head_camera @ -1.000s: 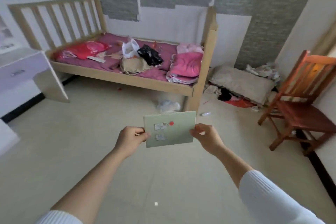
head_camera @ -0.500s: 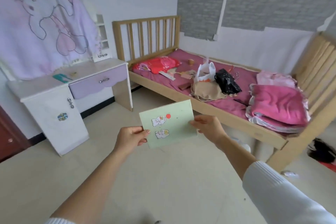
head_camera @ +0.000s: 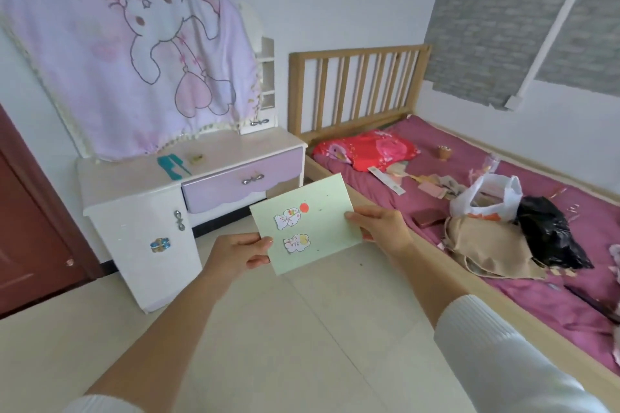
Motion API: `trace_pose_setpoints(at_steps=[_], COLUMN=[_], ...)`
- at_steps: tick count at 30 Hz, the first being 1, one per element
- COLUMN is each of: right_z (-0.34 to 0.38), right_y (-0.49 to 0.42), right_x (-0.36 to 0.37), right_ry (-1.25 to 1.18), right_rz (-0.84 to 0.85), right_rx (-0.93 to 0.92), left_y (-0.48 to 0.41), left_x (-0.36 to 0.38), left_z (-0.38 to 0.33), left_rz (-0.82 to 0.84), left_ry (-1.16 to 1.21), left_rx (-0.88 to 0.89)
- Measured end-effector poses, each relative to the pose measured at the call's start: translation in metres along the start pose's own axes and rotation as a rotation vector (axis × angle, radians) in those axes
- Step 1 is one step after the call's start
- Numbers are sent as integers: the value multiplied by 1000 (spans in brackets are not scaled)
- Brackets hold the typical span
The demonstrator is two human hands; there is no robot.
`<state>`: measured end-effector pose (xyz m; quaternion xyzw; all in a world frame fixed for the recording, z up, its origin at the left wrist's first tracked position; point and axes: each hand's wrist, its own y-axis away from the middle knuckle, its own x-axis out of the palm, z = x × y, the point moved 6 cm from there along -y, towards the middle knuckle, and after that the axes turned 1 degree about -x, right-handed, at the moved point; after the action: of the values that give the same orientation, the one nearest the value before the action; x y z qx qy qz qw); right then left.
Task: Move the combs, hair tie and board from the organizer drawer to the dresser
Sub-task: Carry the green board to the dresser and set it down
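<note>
A pale green board [head_camera: 313, 211] with cartoon stickers and a red dot is held in the air above the floor. My left hand [head_camera: 236, 253] pinches its lower left corner and my right hand [head_camera: 380, 226] grips its right edge. The white dresser [head_camera: 134, 178] with a lilac drawer stands ahead to the left. On its top lie teal combs [head_camera: 171, 165] and a small yellowish item [head_camera: 195, 157] that I cannot identify. The organizer drawer is out of view.
A pink cartoon cloth [head_camera: 134, 54] drapes over the dresser's mirror. A wooden bed [head_camera: 469, 198] cluttered with bags and clothes fills the right side. A dark red door [head_camera: 30, 228] is at the far left. Tiled floor lies between me and the dresser.
The view has swung left from the bed and chair toward the dresser, which is now closer. Both hands still hold the board, now tilted slightly.
</note>
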<state>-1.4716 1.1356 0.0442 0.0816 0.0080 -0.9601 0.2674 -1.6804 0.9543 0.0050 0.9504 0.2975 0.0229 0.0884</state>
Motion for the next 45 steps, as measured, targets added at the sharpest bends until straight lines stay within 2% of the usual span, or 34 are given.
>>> trace_pose_setpoints(at_steps=[7, 13, 16, 20, 24, 28, 30, 34, 39, 45], right_z=[-10, -9, -5, -6, -13, -33, -48, -77, -104, -135], right_y=[-188, -327, -376, -437, -509, -597, -639, -706, -761, -785], right_x=[96, 192, 242, 299, 333, 357, 366, 389, 423, 456], right_ry=[-204, -373, -356, -336, -226, -108, -31, 162, 302, 457], right_rz=[48, 56, 46, 129, 129, 214, 276, 395, 410, 469], right_rx=[136, 238, 254, 279, 275, 335, 383, 450, 487, 520], left_y=[-176, -317, -372, -438, -505, -575, -610, -664, -711, -740], left_x=[-78, -131, -141, -160, -185, -226, -241, -253, -267, -274], left_z=[-13, -42, -49, -42, -22, 1, 9, 22, 47, 65], left_rz=[-77, -131, -161, -234, -269, -324, -306, -268, -322, -394], left_ry=[116, 337, 447, 576, 581, 639, 542, 138, -54, -355], left_rx=[-32, -78, -121, -164, -243, -320, -355, -452, -514, -531])
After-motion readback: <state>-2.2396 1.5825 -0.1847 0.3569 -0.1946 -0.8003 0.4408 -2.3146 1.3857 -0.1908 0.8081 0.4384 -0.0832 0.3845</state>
